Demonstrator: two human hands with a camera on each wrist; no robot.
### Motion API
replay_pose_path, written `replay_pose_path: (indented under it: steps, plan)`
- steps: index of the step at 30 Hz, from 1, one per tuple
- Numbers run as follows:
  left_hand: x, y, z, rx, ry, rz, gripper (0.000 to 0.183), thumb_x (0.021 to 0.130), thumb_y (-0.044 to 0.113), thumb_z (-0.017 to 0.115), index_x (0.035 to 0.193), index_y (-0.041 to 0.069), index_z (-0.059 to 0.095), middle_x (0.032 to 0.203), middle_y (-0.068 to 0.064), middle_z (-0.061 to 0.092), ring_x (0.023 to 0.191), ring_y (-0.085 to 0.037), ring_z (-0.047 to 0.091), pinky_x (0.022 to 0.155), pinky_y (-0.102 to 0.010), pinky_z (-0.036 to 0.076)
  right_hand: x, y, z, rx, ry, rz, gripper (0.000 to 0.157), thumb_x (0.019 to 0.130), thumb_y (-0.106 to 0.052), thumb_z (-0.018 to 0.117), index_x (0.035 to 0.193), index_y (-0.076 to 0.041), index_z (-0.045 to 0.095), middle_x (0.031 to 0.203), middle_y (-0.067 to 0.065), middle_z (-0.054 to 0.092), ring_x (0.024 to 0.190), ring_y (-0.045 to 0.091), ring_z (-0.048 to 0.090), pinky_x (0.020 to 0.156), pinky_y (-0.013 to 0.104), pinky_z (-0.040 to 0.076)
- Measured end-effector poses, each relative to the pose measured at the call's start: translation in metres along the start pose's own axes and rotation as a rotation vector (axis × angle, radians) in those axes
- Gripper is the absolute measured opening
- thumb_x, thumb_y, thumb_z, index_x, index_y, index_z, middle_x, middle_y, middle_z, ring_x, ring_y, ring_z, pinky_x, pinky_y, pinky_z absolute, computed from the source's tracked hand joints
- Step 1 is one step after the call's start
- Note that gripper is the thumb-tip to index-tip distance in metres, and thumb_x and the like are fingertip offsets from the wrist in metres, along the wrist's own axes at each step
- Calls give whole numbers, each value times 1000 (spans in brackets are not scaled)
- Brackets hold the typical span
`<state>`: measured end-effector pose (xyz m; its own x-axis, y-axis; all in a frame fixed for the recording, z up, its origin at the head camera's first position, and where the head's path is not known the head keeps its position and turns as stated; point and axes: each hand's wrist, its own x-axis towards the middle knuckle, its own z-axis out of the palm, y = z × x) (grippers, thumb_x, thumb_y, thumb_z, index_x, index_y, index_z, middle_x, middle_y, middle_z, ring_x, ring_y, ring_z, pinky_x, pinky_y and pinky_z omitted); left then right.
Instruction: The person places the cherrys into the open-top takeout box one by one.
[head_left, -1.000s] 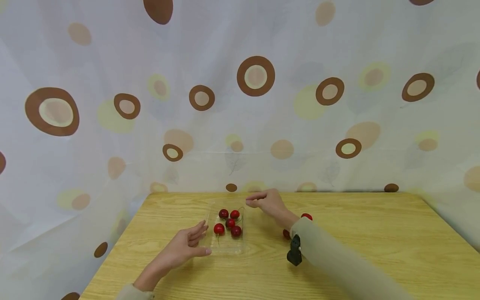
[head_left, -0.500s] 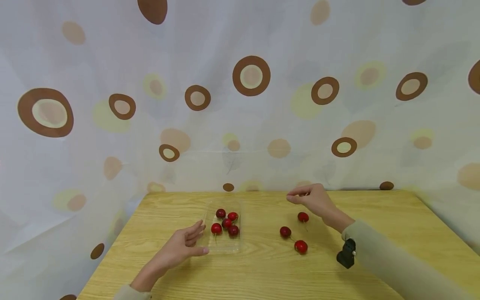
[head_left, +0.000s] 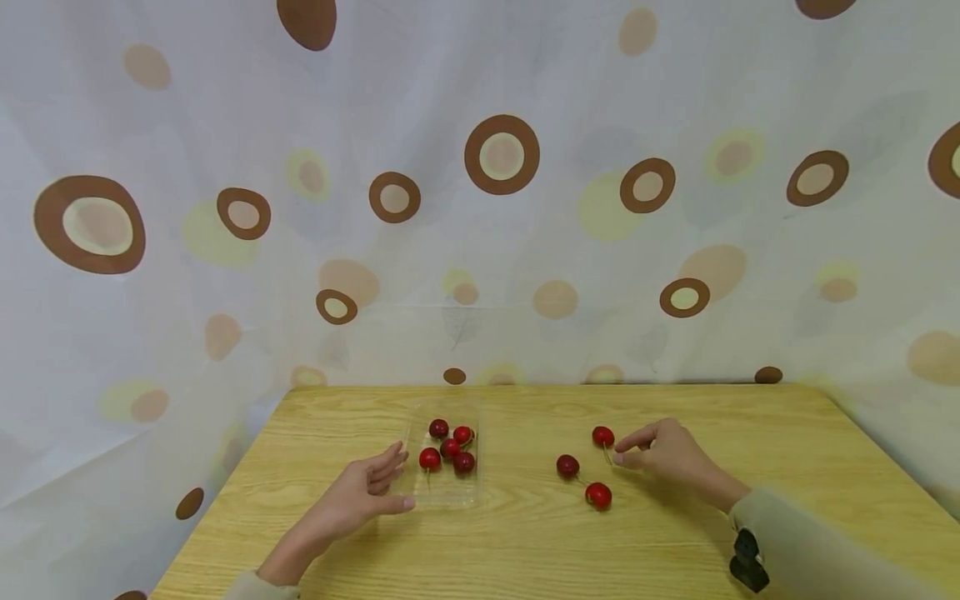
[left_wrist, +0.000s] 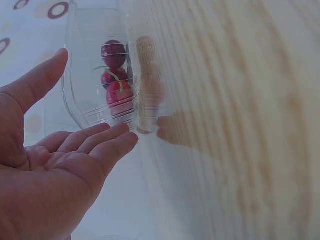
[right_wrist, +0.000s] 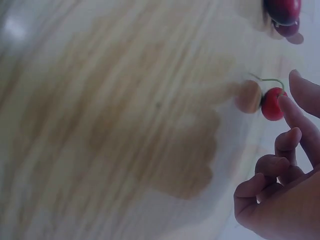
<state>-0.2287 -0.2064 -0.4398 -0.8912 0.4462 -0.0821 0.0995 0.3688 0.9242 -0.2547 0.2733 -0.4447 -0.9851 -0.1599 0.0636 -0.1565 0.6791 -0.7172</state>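
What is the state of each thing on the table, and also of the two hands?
Clear plastic box: upright, no lid visible, holding five cherries
Far loose cherry: whole, on the table, stem attached
Other two loose cherries: whole, lying on the table
Left hand: outstretched beside the box, contact unclear
Right hand: near the far cherry, thumb and forefinger parted

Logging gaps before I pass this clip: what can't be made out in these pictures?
Head view: whether the right grip touches the stem of the farthest loose cherry; too small there.
Left wrist view: some of the five cherries in the clear tray; nearer ones hide them.
Right wrist view: the rest of a dark cherry; top edge cuts it.
Head view: the rest of the right sleeve; cut by bottom edge.
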Motion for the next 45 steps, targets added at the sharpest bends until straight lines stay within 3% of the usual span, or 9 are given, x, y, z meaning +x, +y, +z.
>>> replay_pose_path:
  steps: [3, 8, 16, 21, 28, 37, 45]
  plan:
    - [-1, 0, -1, -1, 0, -5, 91, 100, 20, 77, 166, -3, 19, 166, -28, 28, 151, -47, 31, 116, -54, 39, 1, 3, 6, 5, -14, -16, 22, 87, -19, 88, 101, -2, 85, 99, 6, 78, 76, 19, 50, 62, 29, 40]
    - [-2, 2, -1, -2, 2, -9, 91, 99, 20, 78, 166, -4, 19, 166, -28, 28, 150, -48, 31, 116, -55, 38, 4, 4, 12, -27, -15, -52, 19, 85, -17, 90, 96, -3, 85, 95, 6, 79, 80, 15, 58, 66, 27, 47]
    - [-2, 2, -2, -3, -1, -8, 92, 99, 19, 78, 166, -4, 19, 166, -29, 28, 151, -48, 30, 116, -55, 38, 7, 3, 17, -57, -7, -44, 10, 85, -11, 89, 90, -4, 84, 92, 4, 78, 79, 16, 57, 68, 30, 48]
    - [-2, 1, -1, 4, 4, -9, 92, 99, 19, 78, 166, -4, 19, 166, -28, 29, 150, -48, 31, 116, -55, 39, 5, 8, 13, -84, 10, -46, 9, 86, -12, 88, 91, -5, 85, 96, 7, 78, 83, 16, 62, 72, 34, 51]
    - [-2, 0, -1, -2, 2, -7, 92, 99, 19, 78, 166, -4, 19, 166, -28, 28, 150, -48, 31, 116, -54, 39, 1, 16, -1, -58, 29, -35, 12, 91, -14, 83, 96, -3, 84, 88, 2, 74, 73, 18, 53, 65, 32, 45]
    - [0, 0, -2, -2, 0, -7, 92, 99, 19, 78, 166, -3, 18, 166, -27, 28, 151, -47, 31, 115, -52, 40, 8, 28, -14, -114, 68, 13, 16, 93, -17, 80, 100, -3, 84, 107, 15, 75, 85, 22, 58, 72, 37, 48]
    - [0, 0, -3, -14, -6, -12, 92, 100, 19, 77, 167, -2, 18, 167, -27, 28, 151, -47, 30, 115, -52, 41, 12, 27, -16, -16, 96, 64, 19, 96, -15, 79, 106, 1, 83, 114, 21, 73, 88, 25, 52, 67, 34, 42]
